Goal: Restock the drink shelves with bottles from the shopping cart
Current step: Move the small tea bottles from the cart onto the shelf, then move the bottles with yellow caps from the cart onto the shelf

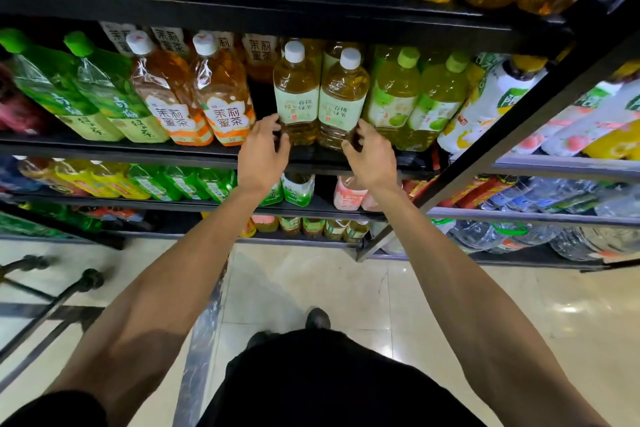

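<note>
Glossy cream floor tiles (pixel 450 305), bright lamp glare (pixel 568 308)

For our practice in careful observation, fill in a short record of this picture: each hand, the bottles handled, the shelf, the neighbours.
left hand: grips the base of the left bottle
right hand: grips the base of the right bottle
bottles: white caps, amber drink, standing side by side
shelf: black, both bottles stand near its front edge
neighbours: orange-label bottles to the left, green-cap bottles to the right
</note>
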